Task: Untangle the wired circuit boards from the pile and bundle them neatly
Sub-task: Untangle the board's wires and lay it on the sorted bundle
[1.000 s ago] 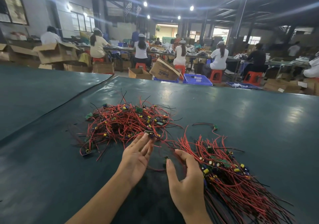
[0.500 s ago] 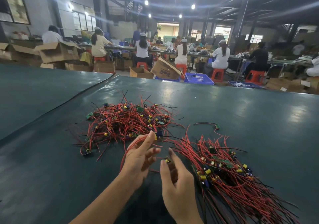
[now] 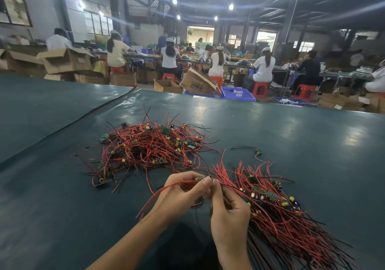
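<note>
While left hand (image 3: 179,194) and right hand (image 3: 229,209) pinch one wired board (image 3: 201,179), one tangled pile (image 3: 150,146), one bundle (image 3: 281,217)

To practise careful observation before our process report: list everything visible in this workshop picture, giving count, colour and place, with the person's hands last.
tangled pile: one, red and black wires with green boards, table centre.
neat bundle: one, same colours, near right of table.
loose wired board: one, green, dark wire, beyond the bundle, apart from both heaps.
held wired board: one, red wire trailing, between the fingertips.
table: one, dark green cover.
cardboard boxes: several, brown, floor behind the table.
blue crates: at least two, floor behind.
workers: many, mostly white tops, far benches.
red stools: at least four, under seated workers.
left hand: one, pinches the held wired board.
right hand: one, pinches its other end.
</note>
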Demonstrator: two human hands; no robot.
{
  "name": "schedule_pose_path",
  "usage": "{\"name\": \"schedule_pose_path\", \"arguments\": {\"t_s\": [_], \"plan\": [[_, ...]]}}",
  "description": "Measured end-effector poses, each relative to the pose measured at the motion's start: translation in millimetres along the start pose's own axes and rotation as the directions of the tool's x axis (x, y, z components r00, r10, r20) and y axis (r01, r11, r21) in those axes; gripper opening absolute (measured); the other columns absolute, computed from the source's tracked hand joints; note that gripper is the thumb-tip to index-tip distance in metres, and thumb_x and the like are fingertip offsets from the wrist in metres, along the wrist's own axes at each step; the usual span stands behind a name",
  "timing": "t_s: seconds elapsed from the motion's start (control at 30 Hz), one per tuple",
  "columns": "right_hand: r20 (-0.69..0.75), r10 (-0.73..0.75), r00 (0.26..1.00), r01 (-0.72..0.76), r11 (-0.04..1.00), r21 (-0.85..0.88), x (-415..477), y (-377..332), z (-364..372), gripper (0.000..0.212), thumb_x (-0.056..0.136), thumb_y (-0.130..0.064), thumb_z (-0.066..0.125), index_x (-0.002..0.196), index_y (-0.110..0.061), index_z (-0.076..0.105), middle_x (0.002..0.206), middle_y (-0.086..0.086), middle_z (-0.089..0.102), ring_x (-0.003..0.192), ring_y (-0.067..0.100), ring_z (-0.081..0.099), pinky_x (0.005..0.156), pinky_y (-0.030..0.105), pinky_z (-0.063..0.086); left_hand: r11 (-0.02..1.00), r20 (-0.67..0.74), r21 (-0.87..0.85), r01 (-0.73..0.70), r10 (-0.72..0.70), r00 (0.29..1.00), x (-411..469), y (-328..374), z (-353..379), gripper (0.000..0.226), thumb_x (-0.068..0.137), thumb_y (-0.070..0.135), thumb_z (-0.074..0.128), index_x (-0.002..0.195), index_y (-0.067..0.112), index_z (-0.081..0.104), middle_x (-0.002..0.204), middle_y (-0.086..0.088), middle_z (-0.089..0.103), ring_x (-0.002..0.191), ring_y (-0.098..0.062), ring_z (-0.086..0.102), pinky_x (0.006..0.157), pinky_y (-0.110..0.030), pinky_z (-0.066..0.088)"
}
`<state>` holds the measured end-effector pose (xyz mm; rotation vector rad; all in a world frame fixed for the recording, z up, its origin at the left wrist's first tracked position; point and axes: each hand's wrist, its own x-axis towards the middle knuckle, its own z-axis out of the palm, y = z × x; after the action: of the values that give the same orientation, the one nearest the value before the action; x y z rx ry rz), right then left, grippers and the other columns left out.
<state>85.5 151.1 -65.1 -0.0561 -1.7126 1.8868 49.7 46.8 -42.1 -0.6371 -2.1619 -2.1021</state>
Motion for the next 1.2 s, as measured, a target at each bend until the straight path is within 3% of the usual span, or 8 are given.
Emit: {"name": "schedule_pose_path", "arguments": {"t_s": [0.2,0.47,0.63,0.83,0.93,1.0,1.1,1.2], "plan": [[-0.043,0.172,0.984,-0.165,0.978,0.127,7,-2,-2,0.03,0.094,-0.016,0.061,0.074,-0.028,0.08,0.074,0.001,0.075,0.071,0.01,0.07,0.06,0.017,0.052,1.0,-0.008,-0.021,-0.013,0.013,1.0,-2,-3,6,0.038,0.08,0.038,0.066,0.066,0.003,0.068,0.057,0.0,0.062,0.054,-0.009,0.057,0.054,-0.018,0.045],[-0.141,0.235,0.962,-0.186,0.938,0.292,44,-15,-25,0.029,0.095,-0.014,0.061,0.074,-0.022,0.08,0.059,-0.005,0.061,0.039,0.003,0.031,0.036,0.016,0.023,0.992,-0.125,-0.115,0.046,-0.06,0.99,5,7,-7,0.035,0.074,0.042,0.066,0.055,0.013,0.069,0.046,-0.004,0.059,0.038,-0.006,0.049,0.04,-0.012,0.034],[-0.063,0.195,0.979,-0.176,0.957,0.232,57,-14,-31,0.029,0.096,-0.014,0.059,0.078,-0.023,0.08,0.061,-0.006,0.063,0.04,0.003,0.028,0.036,0.018,0.021,0.984,-0.151,-0.152,0.097,-0.12,0.981,7,2,-14,0.037,0.074,0.047,0.066,0.058,0.014,0.071,0.051,-0.005,0.059,0.042,-0.011,0.052,0.037,-0.017,0.034],[-0.123,0.219,0.968,-0.191,0.959,0.209,42,-1,-29,0.032,0.094,-0.027,0.062,0.066,-0.022,0.076,0.054,-0.005,0.052,0.041,0.005,0.03,0.038,0.018,0.024,0.975,-0.104,-0.181,0.132,-0.152,0.983,4,-1,-5,0.035,0.078,0.049,0.063,0.068,0.017,0.072,0.064,-0.007,0.068,0.057,-0.013,0.064,0.037,-0.021,0.04],[-0.038,0.119,0.992,-0.116,0.991,0.066,30,1,-23,0.037,0.085,-0.033,0.067,0.063,-0.003,0.07,0.05,0.002,0.048,0.044,0.013,0.033,0.044,0.018,0.03,0.974,-0.061,-0.173,0.144,-0.157,0.986,2,0,2,0.036,0.078,0.049,0.06,0.066,0.017,0.071,0.064,-0.008,0.067,0.057,-0.015,0.064,0.036,-0.02,0.04],[0.034,0.052,0.998,-0.052,0.999,0.001,21,3,-17,0.036,0.088,-0.025,0.067,0.066,0.004,0.069,0.053,0.013,0.06,0.046,0.025,0.046,0.053,0.021,0.041,0.983,-0.002,-0.12,0.139,-0.14,0.99,0,-1,6,0.035,0.081,0.043,0.06,0.065,0.014,0.069,0.062,-0.008,0.066,0.057,-0.016,0.063,0.036,-0.021,0.041],[0.074,0.066,0.995,-0.064,0.998,-0.023,14,5,-12,0.031,0.092,-0.019,0.063,0.065,-0.012,0.076,0.061,0.007,0.07,0.057,0.011,0.062,0.057,0.022,0.05,0.988,0.042,-0.072,0.139,-0.136,0.99,-3,-2,9,0.039,0.08,0.04,0.063,0.066,0.004,0.065,0.058,-0.009,0.062,0.057,-0.021,0.059,0.038,-0.021,0.04],[-0.067,0.162,0.984,-0.161,0.987,0.028,24,6,-18,0.03,0.094,-0.021,0.062,0.07,-0.025,0.08,0.055,-0.004,0.063,0.053,0.006,0.053,0.054,0.025,0.045,0.985,0.028,-0.046,0.165,-0.164,0.986,0,-2,4,0.035,0.081,0.041,0.072,0.062,0.011,0.068,0.055,-0.007,0.061,0.054,-0.02,0.059,0.039,-0.02,0.04]]}}
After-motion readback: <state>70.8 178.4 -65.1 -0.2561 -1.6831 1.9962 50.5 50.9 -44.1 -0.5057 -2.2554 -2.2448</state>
